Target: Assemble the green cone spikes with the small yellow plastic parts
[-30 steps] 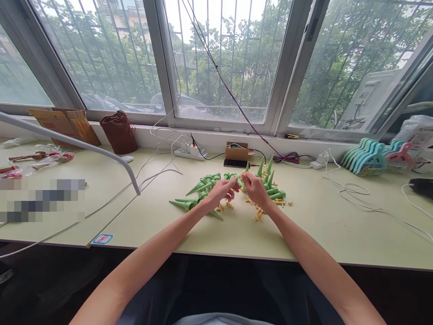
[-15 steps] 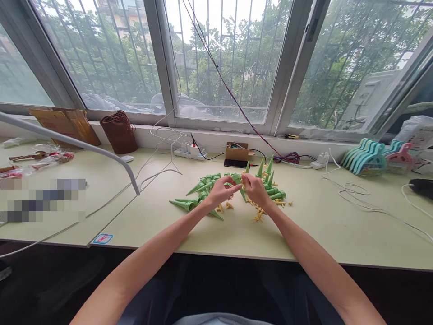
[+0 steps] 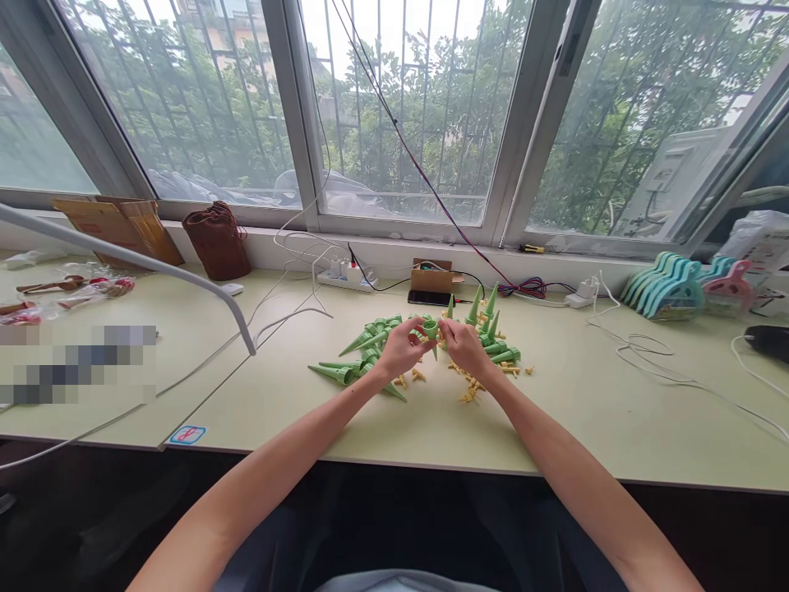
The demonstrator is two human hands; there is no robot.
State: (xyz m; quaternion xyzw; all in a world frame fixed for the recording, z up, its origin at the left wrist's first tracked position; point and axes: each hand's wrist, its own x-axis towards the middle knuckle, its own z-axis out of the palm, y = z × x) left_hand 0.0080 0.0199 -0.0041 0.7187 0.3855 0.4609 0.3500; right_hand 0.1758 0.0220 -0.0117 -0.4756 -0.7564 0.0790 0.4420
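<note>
Left hand [image 3: 402,349] grasped green cone [image 3: 430,326] near its cup end, mouth up, tip down, above table [image 3: 394,432]. Right hand [image 3: 467,349] right beside cup, fingers curled at rim; couldn't tell whether they gripped anything. Loose cones [image 3: 336,373] lay to left; upright cones [image 3: 474,308] stood tip-up to right. Yellow pieces [image 3: 470,395] lay scattered near both hands. Phone [image 3: 429,298] lay beyond.

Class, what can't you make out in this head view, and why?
Head view:
Anything inside the right hand: its own fingers cover it.
Part of the green cone: the left hand covers it.
Black object: cut by the right edge.
Contents of the pixelated patch: blurred.
</note>
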